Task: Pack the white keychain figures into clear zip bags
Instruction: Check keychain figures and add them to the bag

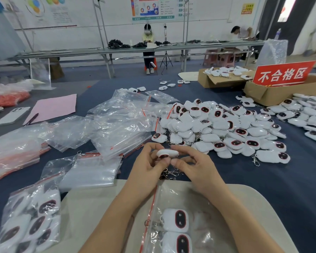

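Note:
My left hand and my right hand together pinch one white keychain figure above the table; its metal chain hangs below. A clear zip bag with a red seal lies on the beige mat under my forearms, holding two white figures. A large heap of white figures with dark red-rimmed faces lies just beyond my right hand. Loose empty zip bags spread out beyond my left hand.
A filled bag lies at the lower left. A stack of flat bags sits at the left edge. Cardboard boxes and a red sign stand at the back right. A phone, pen and pink sheet lie far left.

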